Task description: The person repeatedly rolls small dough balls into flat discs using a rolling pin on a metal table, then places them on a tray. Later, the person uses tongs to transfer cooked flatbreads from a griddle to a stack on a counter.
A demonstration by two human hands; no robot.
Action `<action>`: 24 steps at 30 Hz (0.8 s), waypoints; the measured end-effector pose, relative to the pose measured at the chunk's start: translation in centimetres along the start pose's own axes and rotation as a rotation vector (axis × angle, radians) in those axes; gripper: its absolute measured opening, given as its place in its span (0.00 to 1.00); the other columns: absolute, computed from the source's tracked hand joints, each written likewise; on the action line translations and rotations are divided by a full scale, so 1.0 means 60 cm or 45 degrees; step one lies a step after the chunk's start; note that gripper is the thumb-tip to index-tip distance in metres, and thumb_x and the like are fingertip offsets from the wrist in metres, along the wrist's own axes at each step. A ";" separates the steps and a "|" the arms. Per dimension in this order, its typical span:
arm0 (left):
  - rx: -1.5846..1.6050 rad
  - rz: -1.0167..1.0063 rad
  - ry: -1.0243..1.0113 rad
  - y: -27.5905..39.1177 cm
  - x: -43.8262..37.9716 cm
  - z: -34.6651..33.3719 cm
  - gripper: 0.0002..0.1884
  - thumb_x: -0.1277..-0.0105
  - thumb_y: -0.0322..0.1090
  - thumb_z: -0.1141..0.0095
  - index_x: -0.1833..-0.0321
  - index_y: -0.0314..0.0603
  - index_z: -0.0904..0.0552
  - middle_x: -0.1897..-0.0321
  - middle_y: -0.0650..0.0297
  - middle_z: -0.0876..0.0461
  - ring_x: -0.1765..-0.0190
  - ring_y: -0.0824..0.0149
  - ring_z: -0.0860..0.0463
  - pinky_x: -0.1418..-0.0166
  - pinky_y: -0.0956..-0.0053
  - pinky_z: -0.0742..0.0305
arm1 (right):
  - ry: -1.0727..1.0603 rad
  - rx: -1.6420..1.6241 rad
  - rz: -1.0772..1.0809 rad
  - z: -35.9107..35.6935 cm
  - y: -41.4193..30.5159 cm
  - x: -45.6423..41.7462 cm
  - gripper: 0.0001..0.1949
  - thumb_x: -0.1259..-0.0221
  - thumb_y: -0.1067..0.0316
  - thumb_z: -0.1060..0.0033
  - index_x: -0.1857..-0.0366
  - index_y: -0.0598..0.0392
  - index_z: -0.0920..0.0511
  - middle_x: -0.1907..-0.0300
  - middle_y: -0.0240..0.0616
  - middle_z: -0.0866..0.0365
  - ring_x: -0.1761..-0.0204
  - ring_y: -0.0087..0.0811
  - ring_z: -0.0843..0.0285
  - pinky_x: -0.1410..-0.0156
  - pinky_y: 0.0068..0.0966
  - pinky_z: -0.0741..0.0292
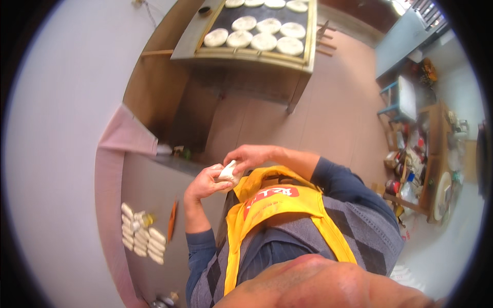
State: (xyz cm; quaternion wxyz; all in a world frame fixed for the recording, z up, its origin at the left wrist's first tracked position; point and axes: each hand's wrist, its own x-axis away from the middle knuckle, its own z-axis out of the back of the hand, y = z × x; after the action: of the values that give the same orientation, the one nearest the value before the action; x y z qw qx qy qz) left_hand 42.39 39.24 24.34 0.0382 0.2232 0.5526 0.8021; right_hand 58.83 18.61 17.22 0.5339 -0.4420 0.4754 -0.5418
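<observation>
In front of my yellow apron, a small piece of white dough (228, 171) is held between both hands. My left hand (204, 182) grips it from the left with thumb and fingers. The fingers of my right hand (249, 157) close on it from the right and above, partly hiding it. Several elongated dough pieces (141, 238) lie in rows on the grey worktop (154, 184) at the left. Beside them is a slim orange-brown tapered tool (172, 221), perhaps a rolling pin. Several flat dough rounds (264, 41) rest on a dark griddle (221, 19) ahead.
A pink cloth (109, 173) runs along the worktop's far left edge. The griddle's metal-edged stand (250, 61) has legs on the tiled floor (331, 100). At the right are a blue-legged stool (400, 98) and a wooden shelf unit (433, 161) crowded with jars and bags.
</observation>
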 end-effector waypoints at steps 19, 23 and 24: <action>0.347 0.079 -0.119 -0.076 -0.464 0.508 0.13 0.22 0.37 0.36 0.46 0.33 0.12 0.58 0.63 0.08 0.55 0.75 0.14 0.48 0.72 0.18 | 0.819 1.250 -0.149 0.655 0.148 -0.357 0.21 0.35 0.58 0.30 0.43 0.59 0.18 0.37 0.58 0.21 0.34 0.59 0.23 0.28 0.49 0.25; 0.407 0.118 -0.051 -0.070 -0.489 0.588 0.13 0.23 0.36 0.35 0.46 0.33 0.12 0.58 0.63 0.08 0.55 0.74 0.13 0.47 0.72 0.18 | 0.655 1.510 -0.271 0.723 0.203 -0.447 0.26 0.28 0.57 0.36 0.29 0.53 0.24 0.22 0.56 0.34 0.18 0.58 0.40 0.16 0.54 0.39; 0.414 0.120 -0.037 -0.075 -0.496 0.600 0.12 0.23 0.36 0.35 0.46 0.34 0.12 0.58 0.64 0.08 0.55 0.74 0.13 0.47 0.72 0.18 | 0.638 1.534 -0.292 0.735 0.218 -0.460 0.27 0.28 0.56 0.37 0.27 0.51 0.25 0.20 0.55 0.35 0.17 0.57 0.42 0.15 0.55 0.41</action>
State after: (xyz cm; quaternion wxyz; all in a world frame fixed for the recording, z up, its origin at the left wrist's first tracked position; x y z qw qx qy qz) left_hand 82.68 63.09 21.32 -0.0279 0.2637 0.6636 0.6995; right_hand 105.51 44.56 12.02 0.5000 0.0254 0.1489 -0.8528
